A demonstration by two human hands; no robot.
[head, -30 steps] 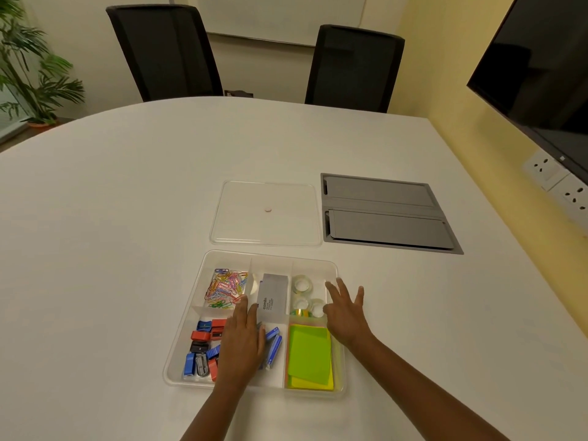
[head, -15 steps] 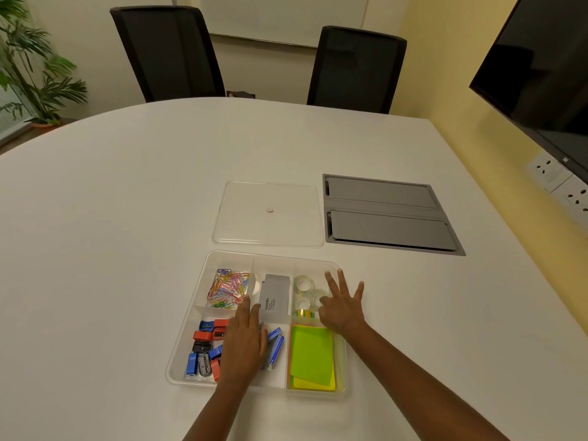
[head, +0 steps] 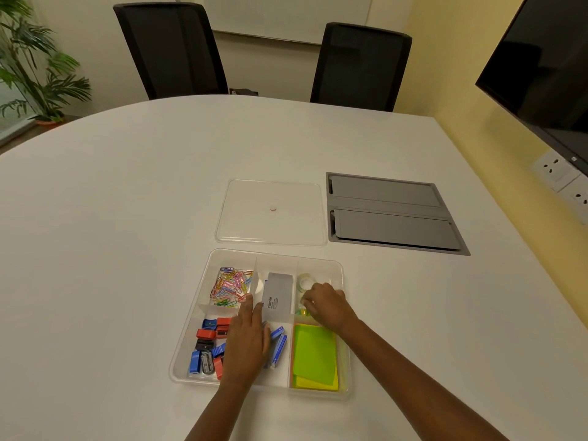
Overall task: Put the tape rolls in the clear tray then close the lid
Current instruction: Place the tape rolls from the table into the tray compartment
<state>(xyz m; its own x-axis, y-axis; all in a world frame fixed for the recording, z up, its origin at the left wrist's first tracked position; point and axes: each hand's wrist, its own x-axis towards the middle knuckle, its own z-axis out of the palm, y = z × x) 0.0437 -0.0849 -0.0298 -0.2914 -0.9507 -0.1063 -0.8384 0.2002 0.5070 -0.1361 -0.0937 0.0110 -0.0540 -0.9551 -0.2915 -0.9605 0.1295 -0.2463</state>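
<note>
With the left hand (head: 246, 340) flat and open on the clear tray (head: 345, 316), the right hand (head: 327, 305), fingers curled, should tuck the tape rolls (head: 306, 281) snugly so the lid (head: 270, 211) shuts flat.

A large white table with a rounded edge (head: 133, 218) fills most of the view. Set flush into it is a grey metal panel with two flaps (head: 393, 213). Beyond the table's far edge stand two black mesh-back office chairs (head: 171, 47), before a pale wall with a whiteboard (head: 286, 14). To the left of the table stands a green potted palm (head: 35, 65). To its right, a yellow wall (head: 445, 74) carries a black flat screen (head: 547, 58) and white wall sockets (head: 563, 176).
</note>
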